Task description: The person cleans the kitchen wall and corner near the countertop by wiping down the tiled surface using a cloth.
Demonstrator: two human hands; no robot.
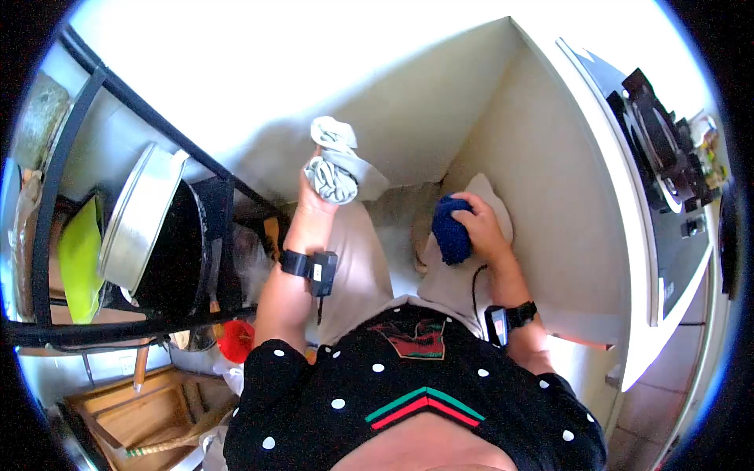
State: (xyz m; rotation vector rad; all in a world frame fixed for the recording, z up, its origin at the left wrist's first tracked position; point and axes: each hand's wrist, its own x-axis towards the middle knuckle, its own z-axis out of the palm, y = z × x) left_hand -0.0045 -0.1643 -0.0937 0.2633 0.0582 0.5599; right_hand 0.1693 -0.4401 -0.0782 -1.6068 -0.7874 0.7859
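Note:
My left hand (317, 198) is raised in front of the pale wall, closed around a bundle of rolled white-grey cloth (333, 179). Spiral folds show at the ends of the rolls, and most of my fingers are hidden behind them. Lower and to the right, my right hand (481, 225) grips a dark blue rolled cloth (450, 230) with a nubby surface. It is held over my leg, close to the side panel. The two bundles are well apart.
A black metal rack (228, 235) on the left holds a large metal pot (141, 220) and a green item (81, 263). A wooden crate (149, 408) lies lower left. On the right, a white panel (565, 188) stands beside a stovetop with black grates (660, 141).

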